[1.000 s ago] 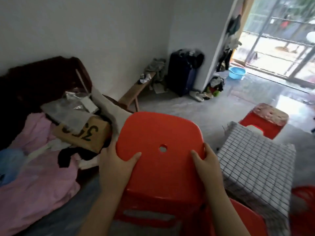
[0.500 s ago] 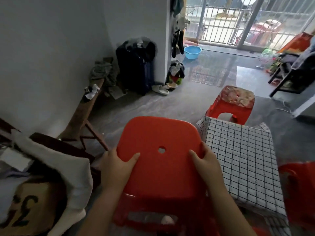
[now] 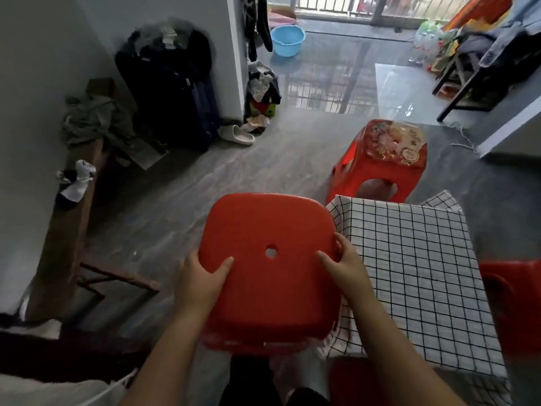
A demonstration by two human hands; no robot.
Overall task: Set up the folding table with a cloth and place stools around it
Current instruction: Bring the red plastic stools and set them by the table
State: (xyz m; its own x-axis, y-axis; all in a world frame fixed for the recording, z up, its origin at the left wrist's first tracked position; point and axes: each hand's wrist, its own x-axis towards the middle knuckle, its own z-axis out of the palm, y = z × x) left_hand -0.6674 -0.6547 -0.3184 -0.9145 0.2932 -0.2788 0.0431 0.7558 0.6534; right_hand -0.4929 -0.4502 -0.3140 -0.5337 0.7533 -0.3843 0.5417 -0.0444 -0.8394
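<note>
I hold a plain red plastic stool [image 3: 270, 230] by its seat, just left of the low table. My left hand [image 3: 202, 281] grips the seat's left edge and my right hand [image 3: 344, 263] grips its right edge. The table is covered by a white cloth with a black grid [image 3: 415, 268]. A second red stool with a patterned seat [image 3: 386, 150] stands on the floor beyond the table's far side. Part of a third red stool [image 3: 515, 303] shows at the table's right side. The held stool's legs are hidden under its seat.
A wooden bench [image 3: 67, 218] with socks and clothes runs along the left wall. A dark suitcase [image 3: 172, 92], a slipper [image 3: 237, 135] and a clothes pile sit by the wall corner. A blue basin [image 3: 286, 41] stands near the balcony door. Grey floor lies ahead.
My view has swung right, away from the cluttered bed toward the table. The held stool has come down lower and sits beside the table's left edge; both hands keep their grip.
</note>
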